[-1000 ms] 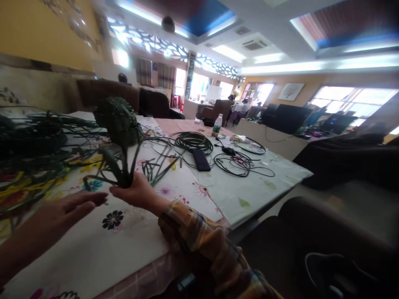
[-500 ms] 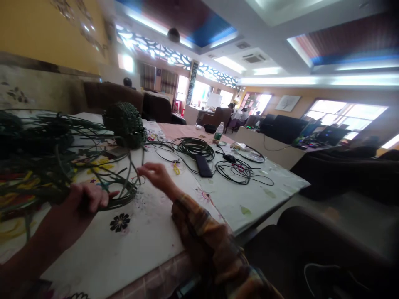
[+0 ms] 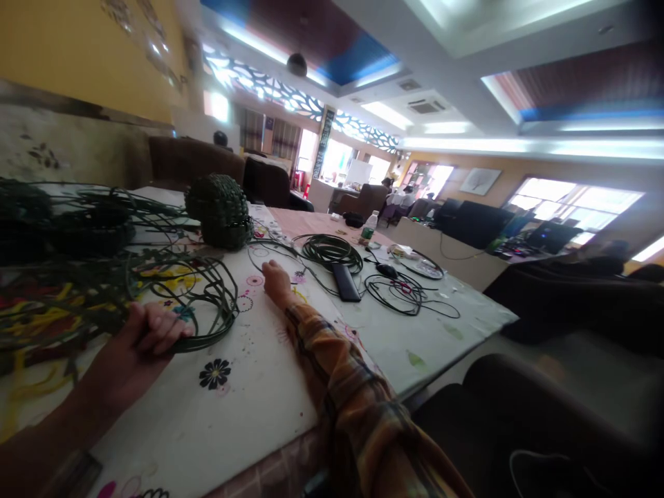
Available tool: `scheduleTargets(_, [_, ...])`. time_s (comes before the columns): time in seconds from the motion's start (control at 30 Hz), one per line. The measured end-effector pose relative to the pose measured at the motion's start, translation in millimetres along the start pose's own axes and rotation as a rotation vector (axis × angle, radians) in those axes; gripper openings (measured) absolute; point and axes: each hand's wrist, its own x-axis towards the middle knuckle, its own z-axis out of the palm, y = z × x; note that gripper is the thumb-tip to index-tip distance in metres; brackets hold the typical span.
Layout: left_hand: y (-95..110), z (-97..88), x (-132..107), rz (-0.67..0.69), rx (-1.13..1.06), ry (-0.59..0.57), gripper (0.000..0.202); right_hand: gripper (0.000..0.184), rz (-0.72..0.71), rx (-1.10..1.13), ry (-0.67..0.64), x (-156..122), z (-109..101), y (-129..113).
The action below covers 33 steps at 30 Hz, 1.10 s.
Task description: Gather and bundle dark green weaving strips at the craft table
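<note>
My left hand (image 3: pixel 155 335) is closed around the near side of a loose coil of dark green cord (image 3: pixel 228 297), low over the table. Out to the right, my right hand (image 3: pixel 277 282) has its fingers curled together above the tabletop, and whatever may be in them is too small to make out. A dark green woven piece, rounded like a ball (image 3: pixel 220 211), stands beyond both hands. Tangled green strands and yellow strips (image 3: pixel 46 384) spread to the left, partly under my left hand.
Farther right on the patterned white tablecloth (image 3: pixel 259 408) lie a larger cord coil (image 3: pixel 326 250), a dark phone-like slab (image 3: pixel 346 282), a black mouse (image 3: pixel 386 270) and another loose coil (image 3: pixel 391 294). A bottle (image 3: pixel 369 229) stands behind them. A dark chair (image 3: pixel 498 401) is at the right.
My right hand has moved right, away from the coil, and its fingers look more curled. My left hand stays at the coil. The camera view has shifted slightly.
</note>
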Motion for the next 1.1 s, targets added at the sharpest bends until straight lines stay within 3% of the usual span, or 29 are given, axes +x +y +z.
scheduleTargets(0.1, [2.5,3.7,0.9,0.103,0.09,-0.106,0.057,0.026,-0.102,0.198,0.257,-23.0,-11.0,-16.7])
scheduleTargets(0.17, [3.2,3.3,2.9,0.091,0.066,-0.072,0.055,0.026,-0.265,0.375,0.379,-49.5,-20.2,-28.9])
scheduleTargets(0.27, [5.8,2.0,5.0,0.074,0.045,0.061,0.044,0.025,-0.582,0.519,0.325,-98.0,-31.1,-44.6])
scheduleTargets(0.33, [9.6,1.8,4.5,0.065,0.014,0.076,0.041,0.025,-0.793,0.464,0.208,-126.6,-34.3,-49.1])
scheduleTargets(0.43, [17.2,2.2,0.9,0.06,-0.075,0.046,0.041,0.024,-0.927,0.403,0.102,-150.9,-32.2,-46.2])
scheduleTargets(0.53, [23.1,2.9,-3.6,0.044,-0.117,0.012,0.046,0.022,-0.88,0.405,0.056,-156.9,-26.7,-37.9])
scheduleTargets(0.67, [23.7,2.0,-5.5,0.01,-0.081,-0.023,0.056,0.022,-0.692,0.485,0.147,-158.9,-24.0,-27.6])
scheduleTargets(0.77, [20.7,1.4,-6.6,-0.049,-0.024,-0.03,0.039,0.023,-0.602,0.527,0.214,-160.7,-23.8,-23.3])
scheduleTargets(0.87, [19.4,4.0,-11.0,-0.061,0.018,-0.075,0.023,0.023,-0.608,0.513,0.169,-159.7,-21.9,-22.0])
scheduleTargets(1.1, [28.6,5.3,-15.5,-0.009,0.06,-0.258,0.052,0.025,-0.544,0.481,0.027,-148.9,-27.4,-17.0])
